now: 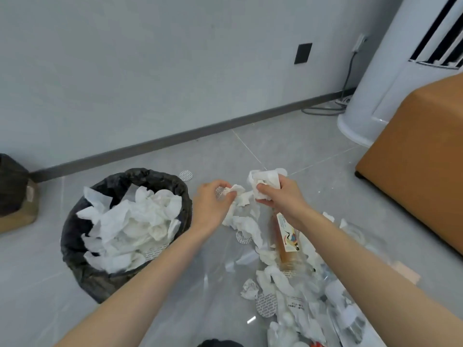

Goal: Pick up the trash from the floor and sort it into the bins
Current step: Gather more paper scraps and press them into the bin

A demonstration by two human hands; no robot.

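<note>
One bird-printed label (290, 232) on amber bottle (285, 256), text illegible.

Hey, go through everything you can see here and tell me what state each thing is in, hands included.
Bin: upright, black-lined, heaped with white tissues.
Left hand: pinches a crumpled tissue.
Right hand: grips a tissue wad.
Bottle: lying on the floor, amber, neck hidden.
Loose tissues: crumpled, scattered on the floor.
Foil seal: flat on the floor.
</note>
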